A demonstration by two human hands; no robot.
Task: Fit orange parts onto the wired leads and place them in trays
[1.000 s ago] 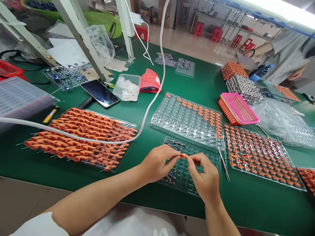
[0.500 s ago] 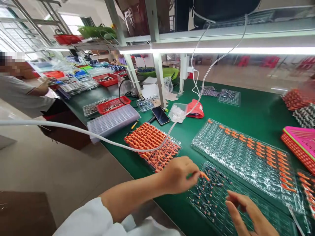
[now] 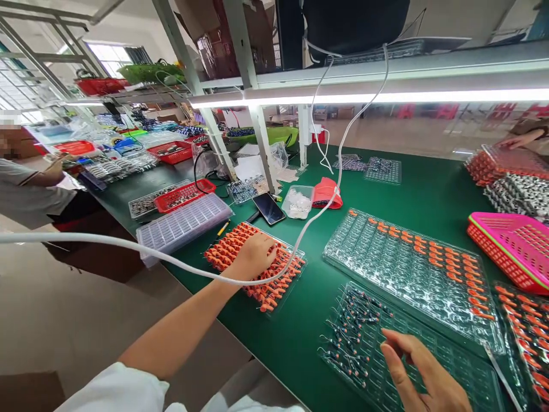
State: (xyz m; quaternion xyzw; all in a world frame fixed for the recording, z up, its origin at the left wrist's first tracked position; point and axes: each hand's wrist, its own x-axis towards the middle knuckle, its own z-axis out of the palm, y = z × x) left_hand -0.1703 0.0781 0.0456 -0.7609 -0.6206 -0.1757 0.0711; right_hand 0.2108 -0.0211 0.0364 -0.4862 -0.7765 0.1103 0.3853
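My left hand (image 3: 253,256) reaches out to the left and rests knuckles up on a clear tray heaped with orange sleeved parts (image 3: 223,254). Its fingers curl down into the pile, and whatever they hold is hidden. My right hand (image 3: 424,372) hovers low at the near edge with its fingers loosely apart and nothing in them. It is over a clear blister tray (image 3: 450,366) holding small dark wired components (image 3: 351,337) at its left end. A white cable (image 3: 128,249) runs in front of my left wrist.
A large clear tray partly filled with orange pieces (image 3: 407,269) lies beyond, with another (image 3: 527,332) at right. A pink basket (image 3: 510,240), a phone (image 3: 268,209), a clear box (image 3: 298,201) and a lilac tray (image 3: 184,224) are around. A person (image 3: 30,189) sits far left.
My left hand has moved left from the dark-component tray to the orange pile, carrying the orange piece it pinched. My right hand let go earlier and stays low. The view swung left.
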